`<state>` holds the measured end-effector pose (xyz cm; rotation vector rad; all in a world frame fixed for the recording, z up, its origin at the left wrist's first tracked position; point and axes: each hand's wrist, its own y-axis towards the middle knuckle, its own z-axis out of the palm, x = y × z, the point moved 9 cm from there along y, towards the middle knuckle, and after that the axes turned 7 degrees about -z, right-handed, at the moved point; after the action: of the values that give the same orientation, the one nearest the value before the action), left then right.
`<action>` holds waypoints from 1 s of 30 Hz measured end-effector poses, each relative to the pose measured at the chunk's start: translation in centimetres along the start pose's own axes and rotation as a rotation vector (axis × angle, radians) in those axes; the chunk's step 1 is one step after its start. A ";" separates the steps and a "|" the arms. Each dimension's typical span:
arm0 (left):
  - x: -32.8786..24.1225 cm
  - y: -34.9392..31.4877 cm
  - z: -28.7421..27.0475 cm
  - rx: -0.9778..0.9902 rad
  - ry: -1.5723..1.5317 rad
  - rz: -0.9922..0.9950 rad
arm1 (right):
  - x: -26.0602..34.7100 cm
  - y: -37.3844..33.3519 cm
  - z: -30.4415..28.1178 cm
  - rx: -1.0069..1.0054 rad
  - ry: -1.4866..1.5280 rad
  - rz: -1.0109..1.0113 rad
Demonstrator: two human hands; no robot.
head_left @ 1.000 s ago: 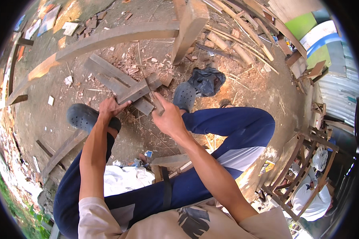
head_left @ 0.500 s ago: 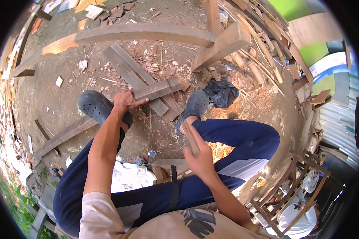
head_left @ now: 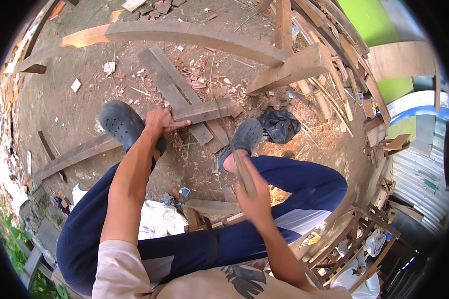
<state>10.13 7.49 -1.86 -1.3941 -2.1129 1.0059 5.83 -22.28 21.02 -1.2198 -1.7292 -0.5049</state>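
My left hand (head_left: 160, 121) grips the left end of a short wooden block (head_left: 207, 110), one digit stretched along its near side. The block lies across two grey-brown planks (head_left: 167, 74) on the ground. In my right hand (head_left: 257, 200), closed and a little blurred, is the handle of a machete (head_left: 245, 179). Its thin dark blade, seen nearly edge-on, points up and away, its far part crossing the view of the block's right part. Whether blade and wood touch, I cannot tell.
A long beam (head_left: 184, 34) joins a thick post (head_left: 289, 70) beyond the block. My clog-clad feet stand either side, the right near a black plastic bag (head_left: 280, 125). Wood chips litter the ground. A timber pile (head_left: 334, 50) lies right; another beam (head_left: 77, 155) lies left.
The whole view has shifted slightly. My right hand has moved a little to the right, and the machete's blade now shows in front of the block. My left hand keeps its grip.
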 end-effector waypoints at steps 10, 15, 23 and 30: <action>0.0 0.1 0.2 -0.043 -0.037 0.045 | 0.7 -2.4 -0.9 -0.044 0.017 -0.007; -1.0 0.0 -0.3 -0.022 -0.007 0.042 | -7.3 5.6 4.1 -0.045 0.102 0.206; -0.1 0.4 -0.2 -0.177 -0.037 0.056 | -1.7 1.0 0.4 0.004 -0.002 0.089; 0.1 0.0 0.2 -0.102 -0.026 0.030 | 1.2 -2.2 -1.1 0.000 0.040 0.040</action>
<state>10.03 7.51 -2.00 -1.4722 -2.1965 0.9441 4.30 -23.38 22.90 -1.2337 -1.6676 -0.5024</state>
